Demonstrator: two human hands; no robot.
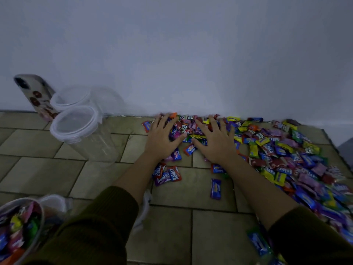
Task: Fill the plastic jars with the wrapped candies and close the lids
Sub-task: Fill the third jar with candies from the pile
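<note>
A wide heap of wrapped candies [282, 150] lies on the tiled floor along the wall and spreads to the right. My left hand [162, 136] and my right hand [214, 140] lie side by side on the heap's far left end, fingers spread and flat on the wrappers. Two clear plastic jars with lids on stand at the left: the nearer empty jar [82, 131] and a second jar [74, 98] behind it. An open jar [19, 230] holding candies sits at the bottom left, partly behind my left sleeve.
A phone in a patterned case [36, 96] leans against the white wall behind the jars. A loose clear lid [55, 203] lies beside the filled jar. Single candies [215, 188] lie scattered on the tiles between my forearms.
</note>
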